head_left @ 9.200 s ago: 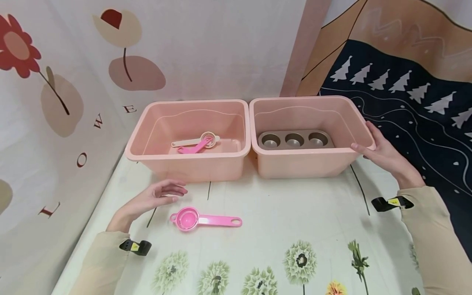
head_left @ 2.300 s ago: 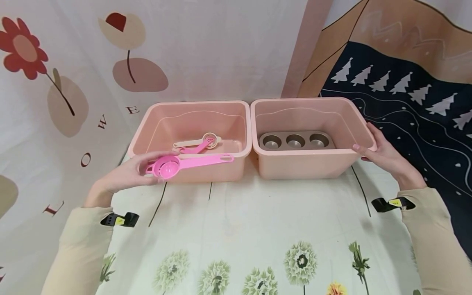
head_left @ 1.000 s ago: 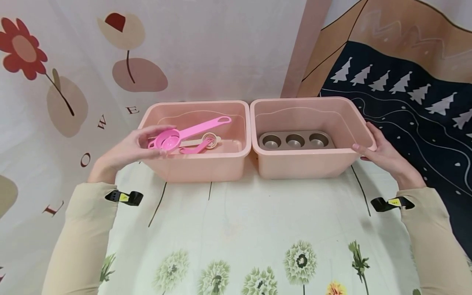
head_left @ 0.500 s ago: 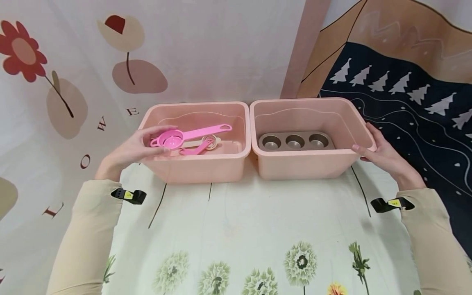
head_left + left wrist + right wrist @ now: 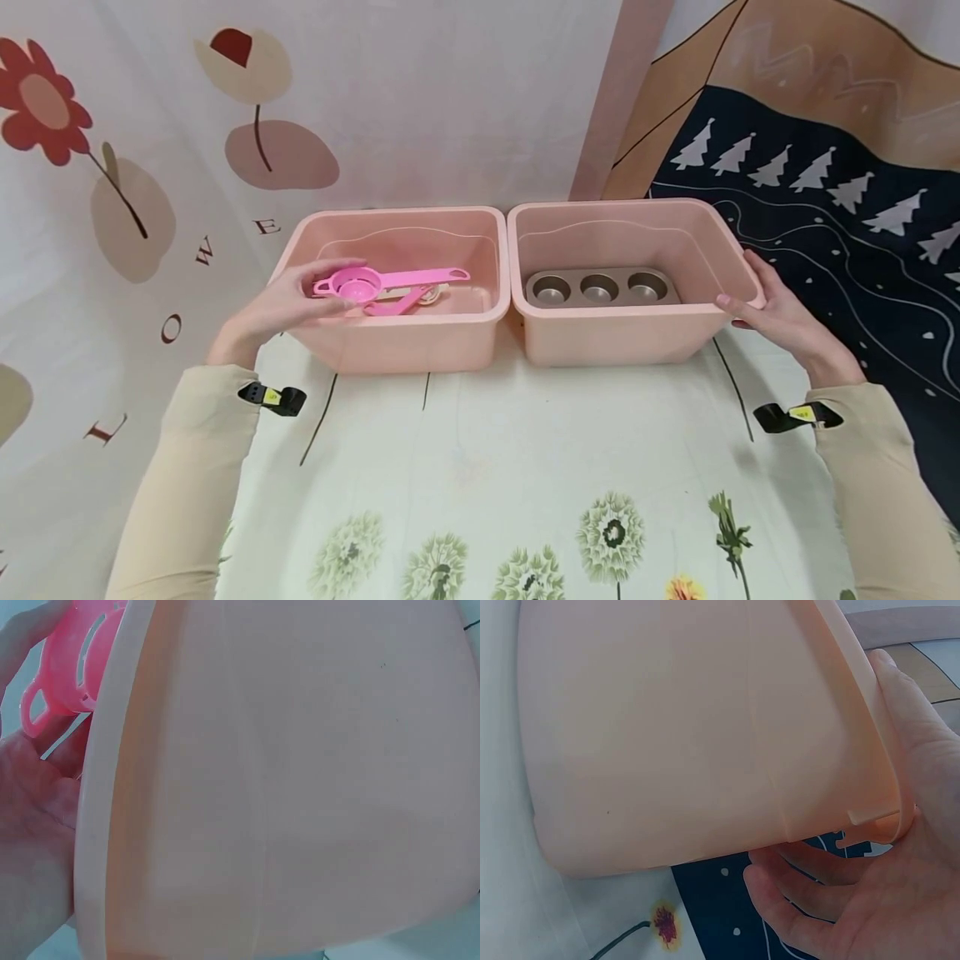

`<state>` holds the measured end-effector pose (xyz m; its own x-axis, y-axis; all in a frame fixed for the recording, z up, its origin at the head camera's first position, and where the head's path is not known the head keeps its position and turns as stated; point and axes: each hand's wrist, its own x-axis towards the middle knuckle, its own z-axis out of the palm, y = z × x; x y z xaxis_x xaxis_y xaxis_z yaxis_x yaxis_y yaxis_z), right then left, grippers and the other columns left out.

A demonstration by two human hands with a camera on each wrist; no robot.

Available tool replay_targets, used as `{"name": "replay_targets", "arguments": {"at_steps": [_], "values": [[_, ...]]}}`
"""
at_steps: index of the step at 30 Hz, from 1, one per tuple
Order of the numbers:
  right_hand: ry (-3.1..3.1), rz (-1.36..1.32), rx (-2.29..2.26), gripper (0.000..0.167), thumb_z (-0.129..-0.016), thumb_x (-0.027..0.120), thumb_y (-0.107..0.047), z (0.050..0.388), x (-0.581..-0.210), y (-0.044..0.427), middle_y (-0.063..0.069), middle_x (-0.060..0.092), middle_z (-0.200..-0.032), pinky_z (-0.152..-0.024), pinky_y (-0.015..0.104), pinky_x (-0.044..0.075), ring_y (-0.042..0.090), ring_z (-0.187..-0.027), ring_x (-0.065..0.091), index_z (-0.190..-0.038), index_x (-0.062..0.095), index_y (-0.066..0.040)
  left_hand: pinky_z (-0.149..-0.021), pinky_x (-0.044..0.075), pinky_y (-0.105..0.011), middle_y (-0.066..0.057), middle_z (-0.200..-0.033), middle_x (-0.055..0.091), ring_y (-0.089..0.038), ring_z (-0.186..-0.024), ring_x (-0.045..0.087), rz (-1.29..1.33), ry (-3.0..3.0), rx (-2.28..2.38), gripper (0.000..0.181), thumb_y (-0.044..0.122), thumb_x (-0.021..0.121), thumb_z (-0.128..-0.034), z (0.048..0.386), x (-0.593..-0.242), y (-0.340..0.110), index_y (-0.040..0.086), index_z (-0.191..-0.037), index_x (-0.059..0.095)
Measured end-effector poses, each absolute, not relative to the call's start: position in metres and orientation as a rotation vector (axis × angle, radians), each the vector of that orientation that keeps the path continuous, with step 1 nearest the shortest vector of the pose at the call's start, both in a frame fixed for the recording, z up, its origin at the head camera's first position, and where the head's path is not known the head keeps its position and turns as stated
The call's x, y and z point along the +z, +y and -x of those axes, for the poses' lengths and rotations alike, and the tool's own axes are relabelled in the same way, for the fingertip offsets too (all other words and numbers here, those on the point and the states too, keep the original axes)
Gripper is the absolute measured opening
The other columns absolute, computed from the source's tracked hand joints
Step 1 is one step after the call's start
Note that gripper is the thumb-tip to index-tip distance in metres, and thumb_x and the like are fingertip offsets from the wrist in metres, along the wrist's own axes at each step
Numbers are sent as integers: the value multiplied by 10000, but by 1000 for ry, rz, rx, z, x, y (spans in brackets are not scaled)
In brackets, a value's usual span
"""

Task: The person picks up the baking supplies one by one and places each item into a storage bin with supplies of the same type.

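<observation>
My left hand [image 5: 288,300] reaches over the near left rim of the left pink plastic bin [image 5: 405,342] and grips a pink egg separator [image 5: 360,285] by its cup end. The egg separator's long handle points right. Beneath it in that bin lie a smaller pink utensil [image 5: 397,302] and a cream one [image 5: 432,294], both partly covered. In the left wrist view, the slotted cup [image 5: 75,664] shows beside the bin wall. My right hand [image 5: 787,315] holds the right bin [image 5: 615,336] by its rim corner, thumb on top and fingers beneath in the right wrist view.
A metal muffin pan [image 5: 602,300] with three visible cups stands in the right bin. The two bins stand side by side against a printed cloth backdrop [image 5: 420,100]. A flower-printed cloth [image 5: 525,450] covers the table in front.
The egg separator was picked up from the table by my left hand, carried over the left bin, and lowered into it, its handle swinging down to near level. My right hand stays put.
</observation>
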<state>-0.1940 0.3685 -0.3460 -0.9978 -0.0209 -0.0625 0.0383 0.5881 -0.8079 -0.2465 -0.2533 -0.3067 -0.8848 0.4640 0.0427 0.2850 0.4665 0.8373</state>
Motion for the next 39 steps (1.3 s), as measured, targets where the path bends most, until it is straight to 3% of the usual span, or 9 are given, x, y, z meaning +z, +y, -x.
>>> {"name": "replay_targets", "arguments": {"at_steps": [5, 11, 17, 21, 28, 35, 39], "values": [[2738, -26, -1395, 946, -968, 590, -310, 194, -345, 368, 275, 56, -1553, -669, 109, 411, 465, -1280, 284, -1532, -149, -134, -692, 481, -210, -86, -1191, 543, -159, -880, 568, -673, 2511, 1430, 549, 61, 704, -879, 250, -309, -248, 58, -1391, 507], [2736, -22, -1393, 934, -973, 581, -303, 194, -346, 368, 282, 62, -1549, -666, 111, 418, 465, -1266, 292, -1533, -147, -136, -721, 484, -217, -86, -1182, 583, -182, -892, 579, -653, 2531, 1378, 536, 88, 717, -873, 251, -310, -245, 90, -1375, 531], [2740, -10, -1395, 925, -975, 577, -292, 193, -348, 369, 283, 68, -1548, -675, 121, 425, 462, -1267, 292, -1534, -141, -127, -791, 461, -236, -50, -1177, 593, -177, -985, 546, -633, 2562, 1208, 502, 165, 713, -884, 254, -311, -242, 147, -1359, 551], [2739, -20, -1399, 937, -970, 585, -315, 193, -347, 369, 273, 69, -1552, -674, 112, 425, 457, -1270, 294, -1534, -140, -127, -858, 431, -290, -67, -1177, 596, -191, -1023, 520, -690, 2564, 1047, 462, 191, 666, -914, 257, -311, -239, 91, -1349, 547], [2731, -26, -1409, 943, -969, 587, -313, 193, -347, 369, 270, 54, -1554, -674, 105, 421, 467, -1287, 287, -1532, -147, -130, -983, 386, -440, -166, -1384, 498, -300, -1252, 453, -663, 2520, 1022, 520, 201, 591, -957, 258, -309, -238, 17, -1421, 444], [2723, -30, -1400, 951, -969, 584, -327, 194, -347, 369, 267, 46, -1556, -670, 93, 408, 466, -1302, 267, -1529, -162, -143, -907, 427, -207, -152, -1413, 473, -285, -1299, 427, -562, 2543, 1169, 489, 177, 587, -969, 249, -302, -247, 46, -1420, 452], [2721, -31, -1424, 936, -973, 580, -317, 194, -348, 370, 265, 56, -1556, -668, 86, 408, 461, -1302, 262, -1533, -151, -145, -861, 454, -217, -118, -1385, 502, -271, -1261, 462, -571, 2559, 1197, 439, 180, 568, -983, 243, -299, -251, 72, -1401, 485]]}}
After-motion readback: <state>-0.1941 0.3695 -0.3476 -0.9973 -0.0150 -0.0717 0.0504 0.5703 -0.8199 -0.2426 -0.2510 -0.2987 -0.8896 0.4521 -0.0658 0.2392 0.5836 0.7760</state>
